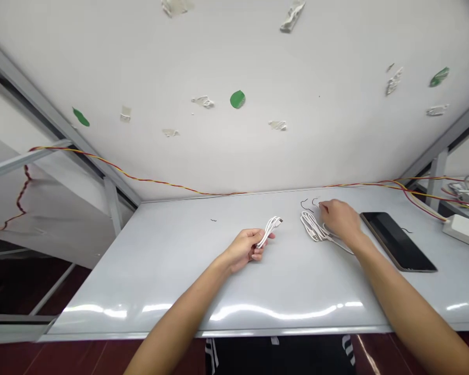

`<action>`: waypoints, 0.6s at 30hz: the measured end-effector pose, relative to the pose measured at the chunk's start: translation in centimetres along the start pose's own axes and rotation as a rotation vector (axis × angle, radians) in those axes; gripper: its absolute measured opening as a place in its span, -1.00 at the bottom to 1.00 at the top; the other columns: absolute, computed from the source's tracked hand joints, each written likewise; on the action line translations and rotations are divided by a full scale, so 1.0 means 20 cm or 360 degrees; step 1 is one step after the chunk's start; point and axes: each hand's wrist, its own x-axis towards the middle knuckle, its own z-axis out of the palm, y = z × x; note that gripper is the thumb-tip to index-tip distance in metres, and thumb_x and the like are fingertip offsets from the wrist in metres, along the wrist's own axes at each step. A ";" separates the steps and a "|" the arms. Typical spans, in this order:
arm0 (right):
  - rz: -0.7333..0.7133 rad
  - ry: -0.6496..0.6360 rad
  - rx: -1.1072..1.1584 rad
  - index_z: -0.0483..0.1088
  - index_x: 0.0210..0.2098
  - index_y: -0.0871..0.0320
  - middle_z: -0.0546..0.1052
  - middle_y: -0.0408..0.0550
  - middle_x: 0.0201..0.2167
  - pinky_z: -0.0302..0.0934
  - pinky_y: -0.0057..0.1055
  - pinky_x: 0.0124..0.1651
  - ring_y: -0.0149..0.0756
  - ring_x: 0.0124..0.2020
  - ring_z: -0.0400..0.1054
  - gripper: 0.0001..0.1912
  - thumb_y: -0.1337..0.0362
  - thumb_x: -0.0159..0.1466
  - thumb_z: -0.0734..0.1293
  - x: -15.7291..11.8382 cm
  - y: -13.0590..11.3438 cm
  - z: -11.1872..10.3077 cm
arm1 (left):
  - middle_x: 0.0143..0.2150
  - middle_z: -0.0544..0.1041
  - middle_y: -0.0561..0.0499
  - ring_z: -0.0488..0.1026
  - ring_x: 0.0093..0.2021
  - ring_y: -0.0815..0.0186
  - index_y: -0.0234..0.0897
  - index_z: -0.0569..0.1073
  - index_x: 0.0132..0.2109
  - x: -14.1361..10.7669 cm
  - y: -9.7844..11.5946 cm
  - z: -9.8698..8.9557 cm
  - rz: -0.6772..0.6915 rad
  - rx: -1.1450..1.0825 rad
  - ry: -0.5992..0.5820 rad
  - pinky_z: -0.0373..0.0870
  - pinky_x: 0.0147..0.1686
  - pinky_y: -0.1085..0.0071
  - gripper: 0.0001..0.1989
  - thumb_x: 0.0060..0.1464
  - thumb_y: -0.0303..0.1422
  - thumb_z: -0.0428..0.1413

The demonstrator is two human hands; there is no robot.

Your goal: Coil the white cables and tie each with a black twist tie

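Here, the left hand (243, 249) grips a white cable (271, 228); the right hand (341, 220), narrowed, hold unclear, lies just right of a thin tie (313, 202)

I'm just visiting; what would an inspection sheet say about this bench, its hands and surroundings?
Surface: pale, glossy tabletop, with bright reflections near the front.
Job's things: folded white cable, in hand; coiled white cable, lying on the tabletop.
Clutter: dark-screened device at right; thin dark wire scraps beyond the coiled white cable.
Hands: left hand grips the folded white cable; right hand is beside the coiled one, grip unclear.
Cables: twisted red-yellow wires run along the back.
Surroundings: white panel behind, with peeling patches and green spots; grey metal frame.
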 end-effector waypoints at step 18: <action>0.0113 -0.0924 0.2379 0.46 -0.18 0.16 0.52 -0.13 -0.43 0.22 -0.42 -0.40 -0.42 -0.49 0.31 -0.55 -0.05 0.11 0.46 -0.28 -0.47 0.03 | -0.22 0.57 -0.14 0.47 -0.25 0.22 -0.34 0.57 -0.13 0.05 -0.07 0.01 0.0561 0.0783 0.0240 0.40 -0.41 0.44 -0.62 0.08 -0.10 0.20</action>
